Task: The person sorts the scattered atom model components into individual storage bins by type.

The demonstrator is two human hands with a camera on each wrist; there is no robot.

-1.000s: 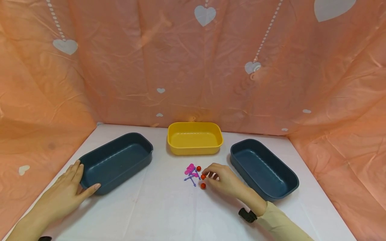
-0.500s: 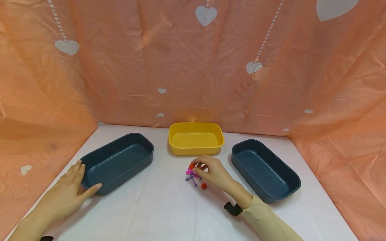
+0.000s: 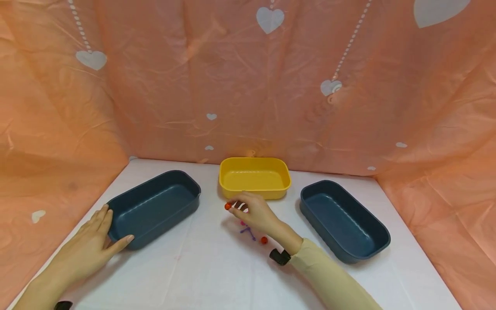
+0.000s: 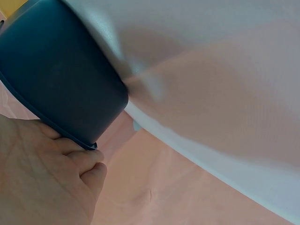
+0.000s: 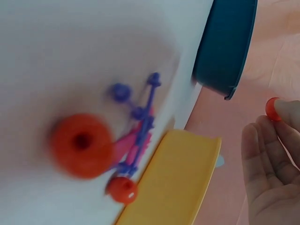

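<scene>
Between thumb and fingertip my right hand [image 3: 253,213] pinches a red bead [image 3: 228,206], raised above the table just in front of the yellow bin [image 3: 255,193]. The right wrist view shows the same pinched bead [image 5: 272,108]. Below this hand lie purple stick pieces [image 3: 248,231] and pink pieces [image 5: 136,145], partly hidden in the head view. Two more red beads lie by them; one bead [image 3: 264,240] is nearer me, the other bead [image 5: 123,190] shows in the right wrist view. My left hand [image 3: 87,245] rests on the near end of the left dark blue bin [image 3: 155,211], fingers over its rim.
A second dark blue bin [image 3: 345,219] stands at the right, angled. All three bins look empty inside. A white cloth [image 3: 186,267] covers the table, and a peach curtain [image 3: 232,86] with hearts closes the back and sides.
My right hand has picked a red bead from beside the pile and carried it left and up over the pink and purple pieces. The left hand stays on its bin.
</scene>
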